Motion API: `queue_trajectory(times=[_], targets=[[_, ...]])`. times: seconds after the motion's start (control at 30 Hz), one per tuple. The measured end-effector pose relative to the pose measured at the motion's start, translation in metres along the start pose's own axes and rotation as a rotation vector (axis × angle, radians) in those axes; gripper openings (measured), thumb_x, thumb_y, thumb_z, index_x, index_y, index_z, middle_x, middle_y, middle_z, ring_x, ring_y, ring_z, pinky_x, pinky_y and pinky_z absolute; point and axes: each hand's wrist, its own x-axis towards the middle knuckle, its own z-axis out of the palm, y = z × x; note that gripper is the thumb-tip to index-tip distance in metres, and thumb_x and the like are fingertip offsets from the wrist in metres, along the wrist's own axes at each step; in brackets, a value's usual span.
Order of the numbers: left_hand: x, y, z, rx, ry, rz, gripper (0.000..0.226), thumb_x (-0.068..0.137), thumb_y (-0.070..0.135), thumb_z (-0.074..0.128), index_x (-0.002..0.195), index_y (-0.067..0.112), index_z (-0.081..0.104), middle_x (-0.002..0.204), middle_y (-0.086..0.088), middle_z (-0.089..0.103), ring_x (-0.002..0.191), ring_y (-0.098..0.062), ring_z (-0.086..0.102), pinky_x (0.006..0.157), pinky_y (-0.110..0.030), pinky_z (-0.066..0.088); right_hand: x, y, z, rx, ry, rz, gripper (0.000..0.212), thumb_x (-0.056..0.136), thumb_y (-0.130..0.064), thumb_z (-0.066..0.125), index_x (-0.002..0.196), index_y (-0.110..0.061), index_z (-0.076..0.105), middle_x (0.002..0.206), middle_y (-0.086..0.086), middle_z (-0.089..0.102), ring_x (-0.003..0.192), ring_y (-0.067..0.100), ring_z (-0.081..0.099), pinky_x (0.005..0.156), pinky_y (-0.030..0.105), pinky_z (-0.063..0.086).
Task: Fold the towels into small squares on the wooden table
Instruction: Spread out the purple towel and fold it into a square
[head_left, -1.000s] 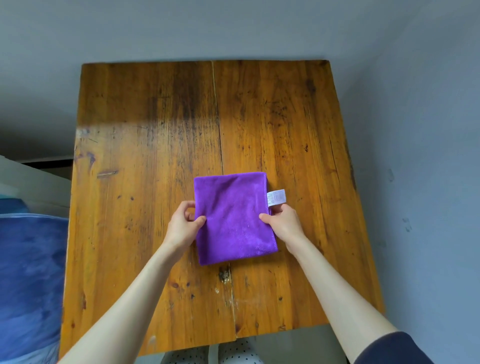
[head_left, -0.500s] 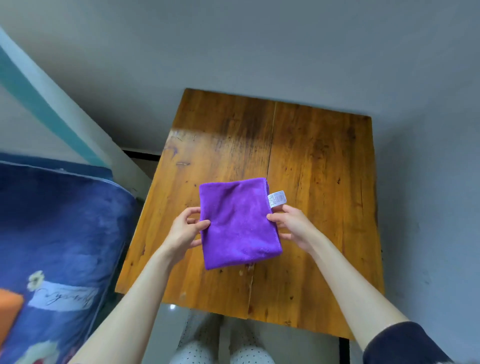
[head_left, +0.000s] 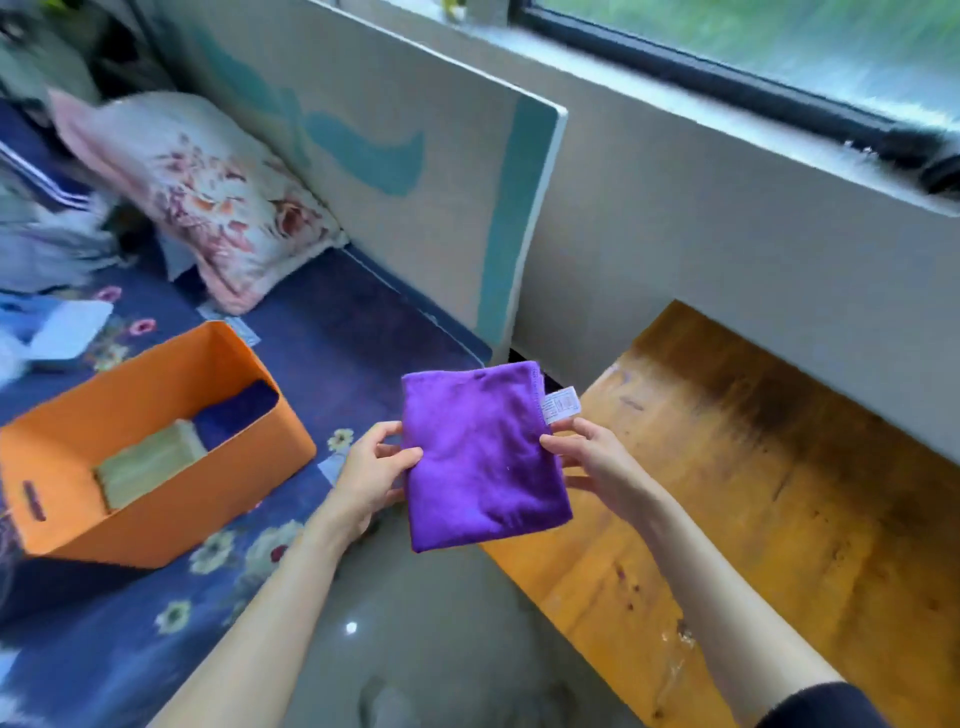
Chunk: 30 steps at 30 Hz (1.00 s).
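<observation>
Purple towel folded small, pinched by left hand and right hand, heading toward orange box.

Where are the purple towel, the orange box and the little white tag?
purple towel (head_left: 480, 457): head view, middle of the folded cloth.
orange box (head_left: 249, 441): head view, its right side wall.
white tag (head_left: 560, 404): head view, label's centre.

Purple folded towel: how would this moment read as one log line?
purple folded towel: held off table | left hand: pinching | right hand: pinching | orange box: left
</observation>
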Motion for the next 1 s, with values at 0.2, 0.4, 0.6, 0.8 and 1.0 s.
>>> queue_trajectory(times=[0.2, 0.4, 0.6, 0.8, 1.0], targets=[[-0.014, -0.011, -0.145, -0.108, 0.177, 0.015, 0.025, 0.089, 0.0, 0.055, 0.107, 0.017, 0.052, 0.102, -0.005, 0.057, 0.07, -0.014, 0.058, 0.049, -0.022, 0.051, 0.03, -0.037, 0.149, -0.079, -0.13, -0.013, 0.01, 0.087, -0.01, 0.06, 0.089, -0.02, 0.058, 0.069, -0.005, 0.053, 0.05, 0.005, 0.047, 0.042, 0.014, 0.039], [-0.022, -0.032, -0.249, -0.182, 0.322, -0.074, 0.028, 0.09, 0.007, 0.056, 0.116, 0.017, 0.051, 0.111, -0.009, 0.061, 0.088, -0.025, 0.063, 0.068, -0.034, 0.051, 0.053, -0.054, 0.262, -0.205, -0.278, 0.003, 0.009, 0.085, -0.011, 0.061, 0.088, -0.019, 0.059, 0.078, -0.001, 0.058, 0.062, 0.011, 0.051, 0.056, 0.022, 0.042], [-0.004, -0.044, -0.307, -0.241, 0.389, -0.165, 0.032, 0.092, 0.01, 0.056, 0.121, 0.018, 0.046, 0.112, -0.01, 0.059, 0.09, -0.018, 0.062, 0.062, -0.028, 0.048, 0.092, -0.07, 0.335, -0.321, -0.383, 0.042, 0.01, 0.084, -0.01, 0.062, 0.093, -0.015, 0.06, 0.083, 0.003, 0.059, 0.065, 0.014, 0.053, 0.058, 0.024, 0.048], [0.067, -0.039, -0.353, -0.26, 0.486, -0.208, 0.034, 0.091, 0.01, 0.057, 0.121, 0.02, 0.046, 0.109, -0.013, 0.057, 0.083, -0.018, 0.062, 0.069, -0.034, 0.05, 0.17, -0.092, 0.397, -0.384, -0.396, 0.068, 0.011, 0.084, -0.006, 0.06, 0.09, -0.014, 0.057, 0.078, 0.004, 0.053, 0.06, 0.014, 0.049, 0.052, 0.023, 0.043], [0.161, -0.047, -0.375, -0.215, 0.576, -0.301, 0.03, 0.09, 0.009, 0.057, 0.114, 0.021, 0.044, 0.087, -0.001, 0.049, 0.073, -0.013, 0.053, 0.063, -0.029, 0.043, 0.266, -0.098, 0.448, -0.601, -0.343, 0.081, 0.011, 0.082, -0.008, 0.06, 0.086, -0.018, 0.056, 0.078, 0.003, 0.051, 0.075, 0.022, 0.05, 0.062, 0.032, 0.047]])
